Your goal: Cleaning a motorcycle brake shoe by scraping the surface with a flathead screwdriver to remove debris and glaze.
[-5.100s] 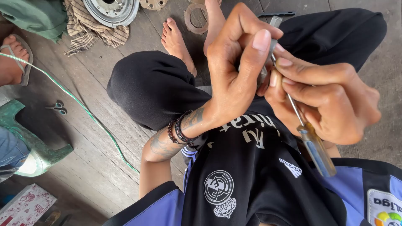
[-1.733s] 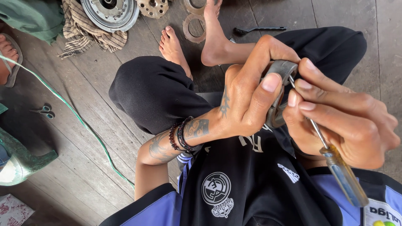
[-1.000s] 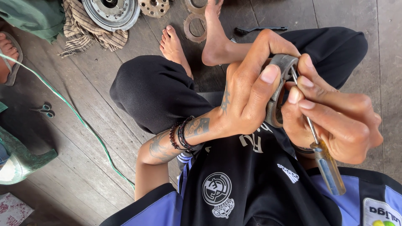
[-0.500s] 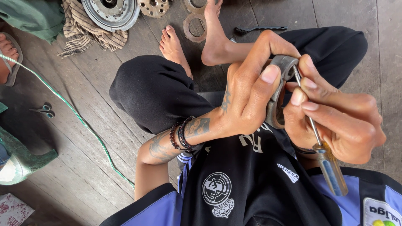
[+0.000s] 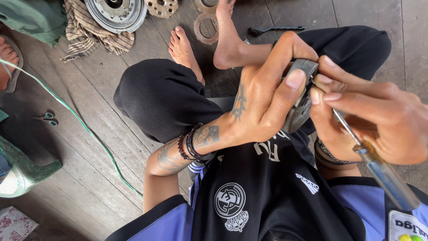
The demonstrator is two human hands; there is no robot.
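Note:
My left hand [image 5: 267, 93] grips a grey curved metal part [image 5: 299, 107] held up over my lap, thumb pressed on its outer face. My right hand [image 5: 370, 120] holds a screwdriver [image 5: 379, 167] with a clear yellowish handle, its shaft pointing up into the metal part. The tip is hidden behind my fingers. I sit cross-legged in black trousers on a wooden plank floor [image 5: 89, 147], bare feet in front.
A round metal clutch housing [image 5: 117, 12] lies on a striped cloth [image 5: 89, 38] at the top, with a drilled disc [image 5: 161, 6] and flat rings [image 5: 206, 27] beside it. A small brush [image 5: 274, 30], a green cable [image 5: 84, 127] and scissors [image 5: 47, 118] lie on the floor. Another person's foot [image 5: 6, 56] is at left.
Both hands have lowered slightly toward my lap and hold the metal part steadier. The screwdriver keeps working at the part with small shifts of the handle.

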